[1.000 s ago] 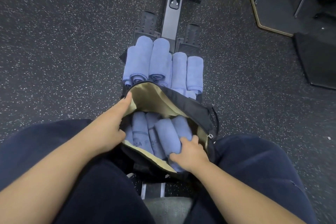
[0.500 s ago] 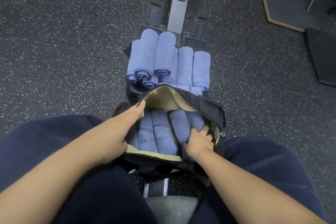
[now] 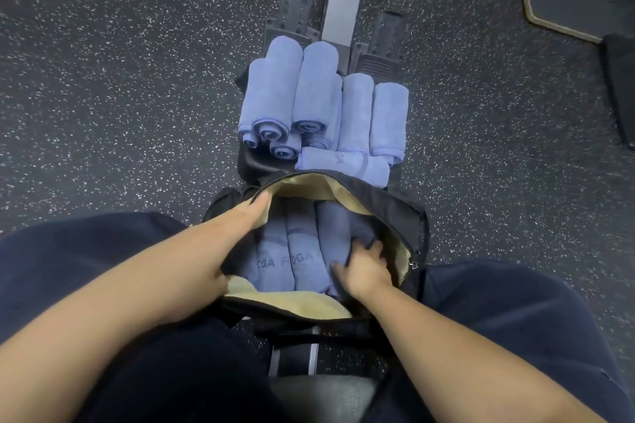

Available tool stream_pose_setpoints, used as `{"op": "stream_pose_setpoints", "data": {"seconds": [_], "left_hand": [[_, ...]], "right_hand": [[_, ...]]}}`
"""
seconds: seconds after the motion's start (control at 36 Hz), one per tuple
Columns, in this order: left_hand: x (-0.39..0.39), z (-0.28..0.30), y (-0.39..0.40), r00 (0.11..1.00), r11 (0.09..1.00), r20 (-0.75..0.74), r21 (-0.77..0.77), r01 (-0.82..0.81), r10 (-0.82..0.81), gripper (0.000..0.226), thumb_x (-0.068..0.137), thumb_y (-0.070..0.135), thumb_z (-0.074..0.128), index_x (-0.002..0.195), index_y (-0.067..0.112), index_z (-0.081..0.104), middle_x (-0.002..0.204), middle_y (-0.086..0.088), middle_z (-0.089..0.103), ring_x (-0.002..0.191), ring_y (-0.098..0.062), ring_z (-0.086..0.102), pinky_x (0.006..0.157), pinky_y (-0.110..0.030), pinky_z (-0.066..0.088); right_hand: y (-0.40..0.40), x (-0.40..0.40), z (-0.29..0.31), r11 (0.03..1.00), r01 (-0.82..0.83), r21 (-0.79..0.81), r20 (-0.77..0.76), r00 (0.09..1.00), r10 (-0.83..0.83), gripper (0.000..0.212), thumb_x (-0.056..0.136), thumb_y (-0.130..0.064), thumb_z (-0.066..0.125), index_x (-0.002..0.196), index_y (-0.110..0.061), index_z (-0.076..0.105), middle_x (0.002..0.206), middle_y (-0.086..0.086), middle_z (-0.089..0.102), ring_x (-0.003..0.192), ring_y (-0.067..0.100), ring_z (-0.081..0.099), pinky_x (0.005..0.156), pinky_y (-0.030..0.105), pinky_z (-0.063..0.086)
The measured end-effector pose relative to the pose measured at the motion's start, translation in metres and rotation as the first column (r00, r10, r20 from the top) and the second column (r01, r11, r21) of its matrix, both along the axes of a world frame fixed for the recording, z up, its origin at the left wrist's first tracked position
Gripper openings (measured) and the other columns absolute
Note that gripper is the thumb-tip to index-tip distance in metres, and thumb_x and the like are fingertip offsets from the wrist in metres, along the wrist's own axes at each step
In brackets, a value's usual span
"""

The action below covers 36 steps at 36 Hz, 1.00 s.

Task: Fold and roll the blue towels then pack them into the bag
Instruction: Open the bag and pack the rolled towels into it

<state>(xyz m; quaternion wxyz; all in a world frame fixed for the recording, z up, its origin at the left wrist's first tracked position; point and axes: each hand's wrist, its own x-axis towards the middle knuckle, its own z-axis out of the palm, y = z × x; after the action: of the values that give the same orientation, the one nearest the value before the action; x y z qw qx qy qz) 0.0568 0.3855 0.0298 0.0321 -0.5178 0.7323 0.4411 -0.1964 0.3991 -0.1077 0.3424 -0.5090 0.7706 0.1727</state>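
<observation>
From the head view I count four rolled blue towels inside the bag, lying side by side lengthwise, two of them with printed lettering facing up. Outside the bag, on the far side of its opening, I count about seven more rolled towels stacked on the black rowing machine; one of them lies crosswise just beside the bag's rim, and the lower ones in the pile are partly hidden, so the count is not certain. The bag is black with a tan lining and sits unzipped between my knees. My left hand rests on the left edge of the opening, fingers straight and pressed together along the rim, thumb curled over the near edge of the fabric, holding the mouth wide. My right hand is inside the bag at its right side, fingers curled around the rightmost towel, which lies against the tan lining. The floor is dark speckled rubber.
</observation>
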Motion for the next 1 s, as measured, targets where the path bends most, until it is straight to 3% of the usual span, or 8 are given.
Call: {"op": "stream_pose_setpoints", "data": {"seconds": [0.22,0.33,0.42,0.53,0.67,0.78,0.92,1.0], "left_hand": [[0.001,0.002,0.0,1.0,1.0,0.004,0.001,-0.016,0.016,0.106,0.086,0.01,0.064,0.123,0.049,-0.027,0.118,0.046,-0.018,0.128,0.018,-0.007,0.087,0.011,-0.007],[0.001,0.0,-0.002,0.997,0.997,0.0,-0.003,-0.071,0.071,0.108,0.084,0.002,0.062,0.123,0.051,-0.026,0.117,0.047,-0.017,0.132,0.014,-0.002,0.085,0.012,-0.003],[0.003,-0.001,-0.003,0.995,0.993,0.004,-0.048,-0.104,0.104,0.107,0.082,-0.003,0.057,0.123,0.055,-0.023,0.129,0.042,-0.015,0.138,0.008,0.006,0.096,0.005,0.002],[0.004,0.0,-0.004,0.989,0.988,0.027,-0.066,-0.143,0.145,0.106,0.08,-0.006,0.052,0.141,0.048,-0.016,0.147,0.028,0.007,0.143,-0.004,0.021,0.105,-0.01,0.016],[0.001,0.0,-0.007,0.986,0.98,0.018,-0.114,-0.161,0.164,0.105,0.079,-0.008,0.052,0.15,0.036,-0.01,0.142,0.031,-0.01,0.144,-0.004,0.016,0.102,-0.007,0.014],[0.002,0.001,-0.007,0.983,0.966,0.029,-0.188,-0.174,0.183,0.102,0.079,-0.009,0.05,0.151,0.033,-0.01,0.141,0.03,-0.014,0.145,-0.002,0.01,0.101,-0.005,0.011],[0.007,0.006,-0.004,0.967,0.937,0.047,-0.263,-0.231,0.251,0.102,0.077,-0.006,0.047,0.152,0.038,-0.008,0.141,0.036,-0.016,0.145,-0.002,0.012,0.11,-0.027,0.031],[0.007,0.007,-0.004,0.967,0.933,0.046,-0.276,-0.23,0.252,0.101,0.077,-0.007,0.045,0.152,0.037,-0.007,0.145,0.034,-0.015,0.145,-0.003,0.012,0.109,-0.029,0.034]], "right_hand": [[0.0,0.003,-0.002,0.995,0.031,-0.098,-0.04,0.999,-0.035,0.059,0.089,-0.048,0.058,0.14,-0.032,0.034,0.146,0.014,0.021,0.125,0.04,0.038,0.099,0.045,0.038],[-0.004,-0.006,0.005,0.993,-0.103,-0.061,-0.069,0.993,0.099,0.057,0.089,-0.053,0.055,0.14,-0.037,0.036,0.151,0.01,0.016,0.134,0.037,0.025,0.106,0.048,0.03],[-0.01,-0.017,0.016,0.976,-0.219,0.022,-0.092,0.971,0.22,0.063,0.087,-0.058,0.053,0.143,-0.038,0.031,0.155,0.009,0.013,0.141,0.034,0.016,0.112,0.049,0.02],[-0.014,-0.035,0.037,0.916,-0.373,0.147,-0.176,0.901,0.395,0.081,0.085,-0.039,0.062,0.15,-0.032,0.014,0.155,0.008,0.021,0.141,0.027,0.027,0.111,0.037,0.026],[-0.01,-0.049,0.06,0.886,-0.408,0.22,-0.251,0.854,0.456,0.086,0.088,-0.026,0.056,0.152,-0.034,0.0,0.155,0.005,0.025,0.14,0.026,0.03,0.112,0.04,0.031],[-0.012,-0.044,0.087,0.888,-0.409,0.213,-0.306,0.835,0.458,0.076,0.086,-0.025,0.053,0.151,-0.028,0.013,0.151,0.006,0.035,0.138,0.027,0.035,0.111,0.037,0.033],[-0.014,-0.032,0.12,0.862,-0.425,0.276,-0.34,0.796,0.501,0.084,0.079,-0.034,0.065,0.148,-0.019,0.019,0.15,0.009,0.035,0.138,0.027,0.033,0.111,0.036,0.03],[-0.013,-0.03,0.126,0.885,-0.419,0.205,-0.328,0.822,0.465,0.087,0.076,-0.037,0.067,0.148,-0.02,0.022,0.148,0.008,0.039,0.137,0.025,0.036,0.111,0.033,0.033]]}}
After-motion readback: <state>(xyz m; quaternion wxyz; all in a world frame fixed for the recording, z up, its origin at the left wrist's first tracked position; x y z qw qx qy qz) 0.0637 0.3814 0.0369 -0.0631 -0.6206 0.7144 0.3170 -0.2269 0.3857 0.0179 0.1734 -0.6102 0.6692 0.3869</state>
